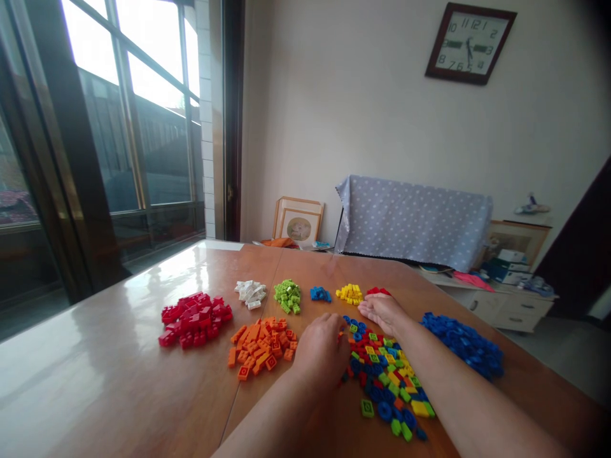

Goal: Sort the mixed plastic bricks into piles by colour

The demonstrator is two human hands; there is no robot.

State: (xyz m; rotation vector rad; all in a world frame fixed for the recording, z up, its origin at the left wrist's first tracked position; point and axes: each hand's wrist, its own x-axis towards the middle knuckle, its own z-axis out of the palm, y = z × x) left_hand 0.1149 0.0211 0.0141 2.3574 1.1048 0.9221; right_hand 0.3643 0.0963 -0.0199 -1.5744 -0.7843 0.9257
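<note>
Toy building bricks lie sorted by colour on the wooden table [119, 381], beside one mixed heap. At the left edge of the mixed bricks [382, 362] is my left hand [322, 346], its fingers curled down and closed. A bit of red-orange shows by its fingertips, but what they hold is hidden. My right hand [382, 312] reaches past the heap to the small red pile [378, 291], which it partly covers. Its fingers are loosely extended, and no brick shows in them. Just left of it sit the yellow bricks [350, 294].
Orange bricks [262, 343] lie left of my left hand, with dark pink-red bricks [195, 319] farther left. White [251, 293], lime green [287, 296] and small blue piles [320, 294] stand behind. A large blue pile [461, 343] lies right of my right forearm.
</note>
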